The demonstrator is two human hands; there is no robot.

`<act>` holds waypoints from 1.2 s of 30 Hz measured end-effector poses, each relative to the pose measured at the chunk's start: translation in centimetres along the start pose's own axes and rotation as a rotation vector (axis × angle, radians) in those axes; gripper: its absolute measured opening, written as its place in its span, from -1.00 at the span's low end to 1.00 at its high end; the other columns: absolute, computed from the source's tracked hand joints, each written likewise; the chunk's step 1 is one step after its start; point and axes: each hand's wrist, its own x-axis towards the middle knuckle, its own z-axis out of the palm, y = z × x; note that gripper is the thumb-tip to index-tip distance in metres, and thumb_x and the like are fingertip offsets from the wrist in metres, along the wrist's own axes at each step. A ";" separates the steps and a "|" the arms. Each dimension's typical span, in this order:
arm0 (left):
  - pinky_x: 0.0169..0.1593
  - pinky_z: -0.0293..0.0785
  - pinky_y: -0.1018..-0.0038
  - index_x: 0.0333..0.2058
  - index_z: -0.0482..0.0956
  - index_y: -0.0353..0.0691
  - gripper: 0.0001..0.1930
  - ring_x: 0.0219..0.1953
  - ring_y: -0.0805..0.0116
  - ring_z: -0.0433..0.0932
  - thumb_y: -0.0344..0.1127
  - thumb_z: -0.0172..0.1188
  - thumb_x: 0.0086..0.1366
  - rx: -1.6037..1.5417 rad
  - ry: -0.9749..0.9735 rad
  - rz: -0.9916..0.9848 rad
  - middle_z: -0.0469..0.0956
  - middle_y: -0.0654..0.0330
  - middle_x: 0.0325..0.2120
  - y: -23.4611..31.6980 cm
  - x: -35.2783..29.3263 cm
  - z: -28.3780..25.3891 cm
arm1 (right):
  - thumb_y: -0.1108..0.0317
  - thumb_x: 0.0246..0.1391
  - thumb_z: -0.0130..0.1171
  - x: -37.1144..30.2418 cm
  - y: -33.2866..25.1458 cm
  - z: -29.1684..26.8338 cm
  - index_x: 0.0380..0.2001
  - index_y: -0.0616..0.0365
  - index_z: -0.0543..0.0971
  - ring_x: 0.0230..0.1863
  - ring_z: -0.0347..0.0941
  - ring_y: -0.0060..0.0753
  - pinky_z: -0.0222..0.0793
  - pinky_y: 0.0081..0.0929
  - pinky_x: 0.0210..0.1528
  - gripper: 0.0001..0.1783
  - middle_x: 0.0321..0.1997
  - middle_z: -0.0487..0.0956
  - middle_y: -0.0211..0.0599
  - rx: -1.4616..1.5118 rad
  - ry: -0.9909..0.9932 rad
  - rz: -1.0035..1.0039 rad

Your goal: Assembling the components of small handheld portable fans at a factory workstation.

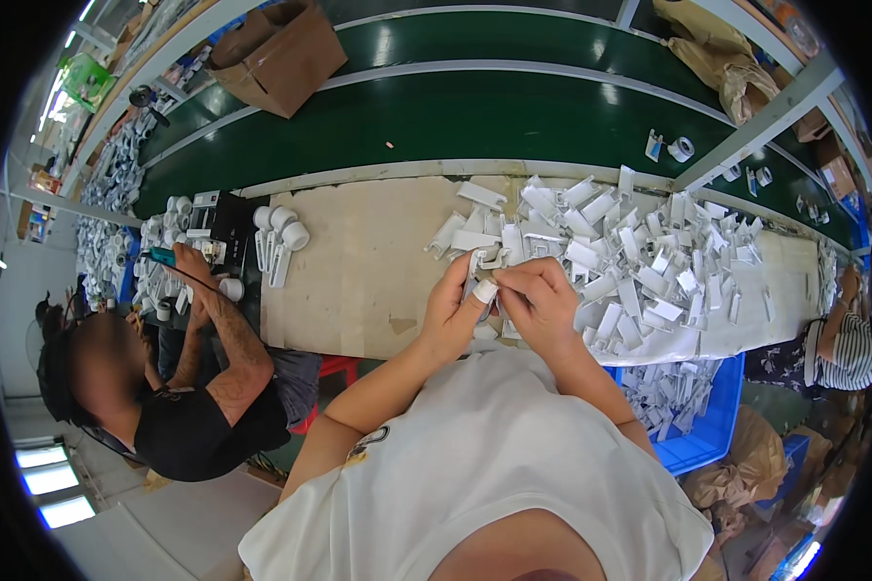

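Note:
Close to my body, over the front of the workbench (349, 261), both hands meet at a small white plastic bracket (488, 259). My left hand (446, 315) is closed around its lower part, and white tape wraps the thumb. Fingers and thumb of my right hand (545, 308) pinch together at the same bracket from the other side. What lies between the right fingertips is mostly hidden. Just beyond and to the right spreads a heap of similar white plastic brackets (639, 254), its nearest pieces almost touching my hands.
A blue bin (715, 445) of white parts stands below the bench at right. White cylindrical parts with handles (283, 232) lie left, beside a co-worker (189, 416) holding a teal tool (160, 257). Behind runs a green conveyor (494, 97) with a cardboard box (281, 63) above. Another person (848, 339) sits far right.

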 end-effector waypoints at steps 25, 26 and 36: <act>-0.33 0.42 0.54 -0.04 0.32 -0.32 -0.68 -0.37 0.51 0.45 -0.25 -0.09 0.32 0.075 0.147 0.033 0.49 0.16 -0.30 -0.7 1.1 -0.3 | 0.54 -0.22 0.26 0.6 0.2 0.2 -0.30 0.14 0.43 -0.43 0.43 -0.41 0.36 -0.53 -0.38 -0.67 -0.41 0.44 -0.32 0.091 -0.094 0.306; -0.33 0.42 0.54 -0.04 0.32 -0.32 -0.68 -0.37 0.51 0.45 -0.25 -0.09 0.32 0.076 0.148 0.037 0.49 0.16 -0.30 -0.6 1.1 -0.5 | 0.49 -0.23 0.28 0.9 0.7 -0.4 -0.29 0.12 0.40 -0.40 0.45 -0.37 0.38 -0.45 -0.32 -0.63 -0.40 0.44 -0.32 0.243 -0.108 0.392; -0.40 0.52 0.45 -0.08 0.34 -0.38 -0.58 -0.40 0.31 0.54 -0.13 -0.12 0.27 -0.499 0.102 -0.412 0.50 0.01 -0.26 2.2 2.1 -1.1 | 0.46 -0.34 0.34 -3.8 5.0 0.6 0.17 0.05 0.11 0.14 0.17 -0.31 0.15 -0.33 0.13 -0.07 0.11 0.22 -0.25 0.838 -0.314 0.674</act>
